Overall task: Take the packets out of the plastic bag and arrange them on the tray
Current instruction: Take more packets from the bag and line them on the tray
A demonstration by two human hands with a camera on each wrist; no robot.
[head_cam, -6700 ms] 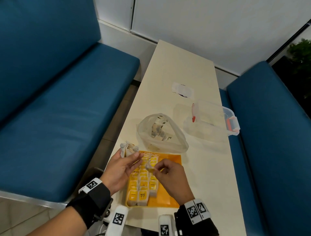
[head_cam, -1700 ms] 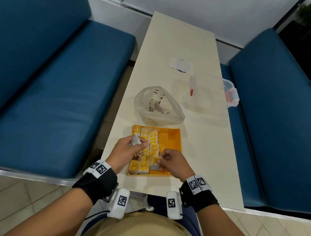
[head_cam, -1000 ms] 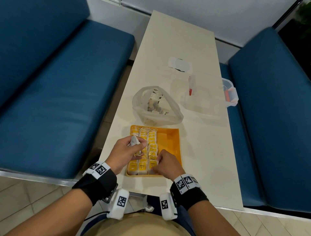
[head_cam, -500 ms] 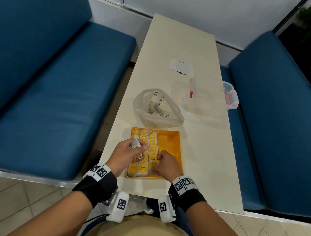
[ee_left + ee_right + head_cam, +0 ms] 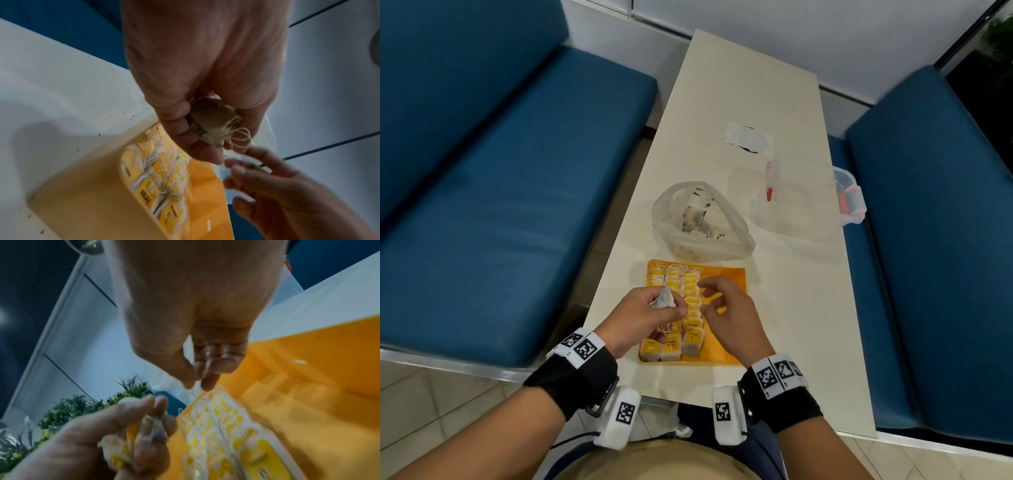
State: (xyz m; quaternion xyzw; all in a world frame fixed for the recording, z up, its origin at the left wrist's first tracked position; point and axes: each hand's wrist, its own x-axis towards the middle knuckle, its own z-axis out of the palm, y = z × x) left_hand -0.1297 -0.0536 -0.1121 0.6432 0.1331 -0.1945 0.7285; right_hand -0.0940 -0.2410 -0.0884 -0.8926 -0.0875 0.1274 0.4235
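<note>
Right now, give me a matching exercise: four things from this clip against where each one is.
Things:
1. plastic bag
2. clear container
3. bunch of packets
4. orange tray

Places:
A. gripped in the left hand
B. under both hands
C. just beyond the tray
D. right of the bag, at the table edge

Pairs: 1-C, 2-D, 3-A, 4-B

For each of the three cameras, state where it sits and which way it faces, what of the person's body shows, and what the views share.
Head: on the head, looking forward and down at the table; both forearms, left hand and right hand over the orange tray.
Left wrist: looks along the left hand, which grips a bunch of packets; right fingers enter below.
Right wrist: looks along the empty right hand toward the tray; left hand shows at lower left.
Shared: all three show the tray's rows of packets.
</note>
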